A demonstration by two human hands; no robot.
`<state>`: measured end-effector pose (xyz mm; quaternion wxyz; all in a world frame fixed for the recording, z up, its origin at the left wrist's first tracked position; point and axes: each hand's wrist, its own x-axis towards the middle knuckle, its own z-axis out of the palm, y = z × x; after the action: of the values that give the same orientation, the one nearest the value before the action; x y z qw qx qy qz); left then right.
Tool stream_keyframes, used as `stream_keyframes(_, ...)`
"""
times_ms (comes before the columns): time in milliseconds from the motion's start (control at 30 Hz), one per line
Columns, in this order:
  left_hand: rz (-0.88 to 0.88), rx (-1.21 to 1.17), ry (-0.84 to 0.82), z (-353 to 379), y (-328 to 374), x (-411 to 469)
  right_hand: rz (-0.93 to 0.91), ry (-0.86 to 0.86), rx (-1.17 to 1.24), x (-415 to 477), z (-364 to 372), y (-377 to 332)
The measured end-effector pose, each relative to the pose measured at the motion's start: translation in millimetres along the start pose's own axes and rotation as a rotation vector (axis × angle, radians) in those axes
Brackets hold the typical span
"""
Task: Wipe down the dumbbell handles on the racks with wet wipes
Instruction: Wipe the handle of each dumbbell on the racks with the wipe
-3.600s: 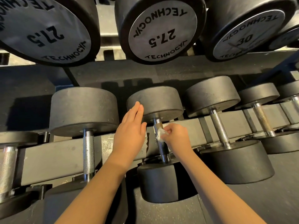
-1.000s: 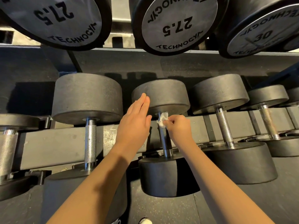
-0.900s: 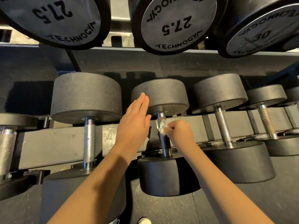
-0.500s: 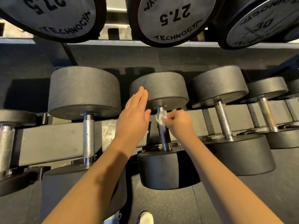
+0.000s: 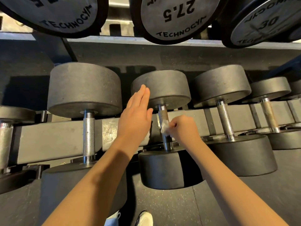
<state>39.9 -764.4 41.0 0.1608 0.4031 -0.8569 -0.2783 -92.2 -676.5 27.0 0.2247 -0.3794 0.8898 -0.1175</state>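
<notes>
A black dumbbell [image 5: 162, 88] lies on the lower rack rail [image 5: 53, 137] in the middle of the view, its knurled steel handle [image 5: 163, 114] pointing toward me. My right hand [image 5: 184, 128] pinches a crumpled white wet wipe [image 5: 164, 126] against the middle of that handle. My left hand [image 5: 135, 118] has its fingers straight and together, with the fingertips on the left edge of the dumbbell's far head. The lower part of the handle is partly hidden by the wipe and my right hand.
Neighbouring dumbbells lie left [image 5: 84, 88] and right [image 5: 221, 85] on the same rail, with more beyond. Larger dumbbells marked 27.5 [image 5: 175, 15] and 30 [image 5: 267, 22] overhang from the upper shelf. My white shoe [image 5: 145, 219] shows on the speckled floor below.
My right hand has slid the wipe down the handle from near the far head to about its middle. The left hand has stayed on the dumbbell head.
</notes>
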Motion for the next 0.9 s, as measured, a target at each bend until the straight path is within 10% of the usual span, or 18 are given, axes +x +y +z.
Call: stream_keyframes(900,0.017,0.017,-0.016,-3.4,-0.9,1.1,0.04,0.006,-0.015,-6.8,-2.4,-9.1)
